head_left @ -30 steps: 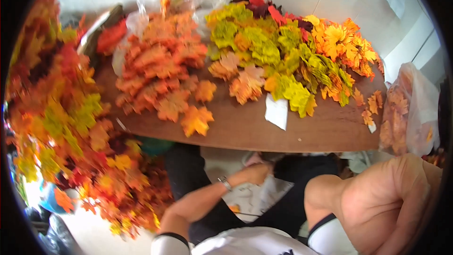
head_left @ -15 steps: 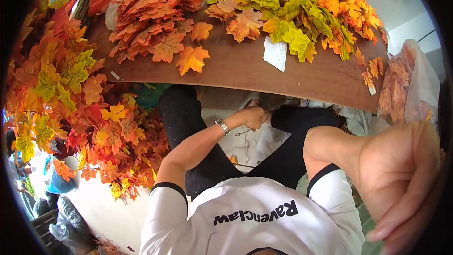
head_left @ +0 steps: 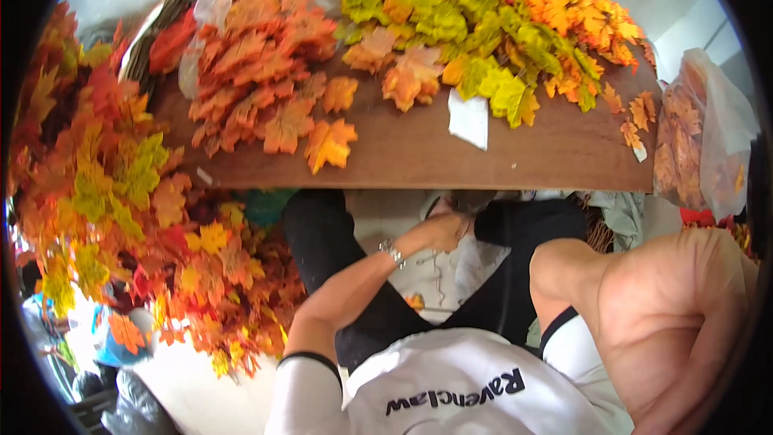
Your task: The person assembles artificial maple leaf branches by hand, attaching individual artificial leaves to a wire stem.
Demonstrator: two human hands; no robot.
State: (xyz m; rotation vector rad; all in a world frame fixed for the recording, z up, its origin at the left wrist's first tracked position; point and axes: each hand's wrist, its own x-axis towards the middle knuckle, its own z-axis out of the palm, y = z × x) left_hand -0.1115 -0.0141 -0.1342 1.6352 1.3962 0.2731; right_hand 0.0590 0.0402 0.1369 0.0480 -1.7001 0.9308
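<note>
Our orange leaves (head_left: 266, 64) are lying untouched on the table (head_left: 386, 169), showing more fully since our view is tilting up; our left hand (head_left: 445, 232) is curling below, our right hand (head_left: 672, 306) staying raised, both grips unclear

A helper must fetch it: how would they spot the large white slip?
On the brown table, find the yellow-green leaf pile. The large slip lies at its near edge, white and flat, unlike the colourful, jagged leaves beside it.
</note>
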